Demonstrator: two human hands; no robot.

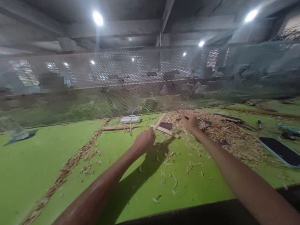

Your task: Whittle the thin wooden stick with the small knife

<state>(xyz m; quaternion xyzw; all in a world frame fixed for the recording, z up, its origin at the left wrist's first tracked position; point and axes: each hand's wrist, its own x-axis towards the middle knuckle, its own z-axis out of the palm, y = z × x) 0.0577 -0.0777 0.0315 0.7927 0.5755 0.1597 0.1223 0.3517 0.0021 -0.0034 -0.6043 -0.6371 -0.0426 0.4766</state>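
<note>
My left hand [144, 140] is closed round a thin pale wooden stick [160, 121], which points up and to the right. Just beyond it, another wooden piece [168, 130] lies slanting on the green table [135, 192], beside a dark flat block [165, 125]. My right hand [190, 122] is held at the left part of a heap of wood shavings [229, 137], its fingers curled together. Whatever those fingers may hold is too small to make out.
A phone [287, 152] lies at the right, near a green transparent bottle [294, 131]. A white power strip [130, 119] with a cable sits at the back before a perforated screen [133, 96]. A clear bottle [12, 129] stands far left. Shavings line a table seam.
</note>
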